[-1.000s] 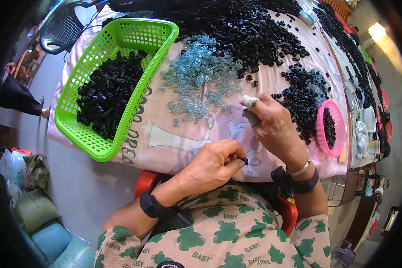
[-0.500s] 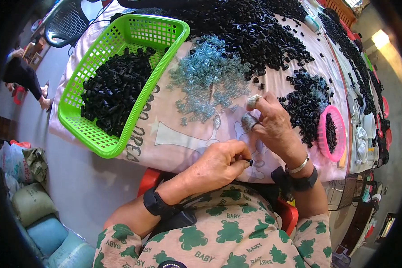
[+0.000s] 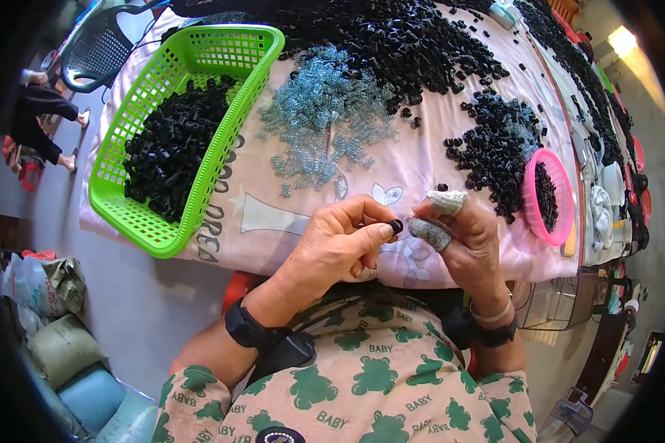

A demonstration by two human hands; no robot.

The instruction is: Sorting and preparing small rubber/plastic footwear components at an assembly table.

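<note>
My left hand (image 3: pixel 332 240) pinches a small black plastic piece (image 3: pixel 396 226) between thumb and forefinger. Close to its right is my right hand (image 3: pixel 471 247), with a white cover on the forefinger and a grey knitted cover on the thumb. Those two covered fingers curl toward each other; whatever lies between them is hidden. Another small black piece (image 3: pixel 442 187) shows just beyond the white cover, and I cannot tell whether it touches the finger. Beyond my hands lies a heap of pale-blue, see-through coil-like pieces (image 3: pixel 325 118).
A green basket (image 3: pixel 233 144) of black pieces stands at the left on the pink cloth (image 3: pixel 273 255). Black pieces (image 3: pixel 399 44) spread across the far side, with a smaller heap (image 3: pixel 488 151) at the right. Beside it a pink basket (image 3: pixel 564 199) holds thin dark pieces.
My right hand has drawn back toward me, down beside the left. The left hand has risen slightly with its black piece. The view has shifted a little.
</note>
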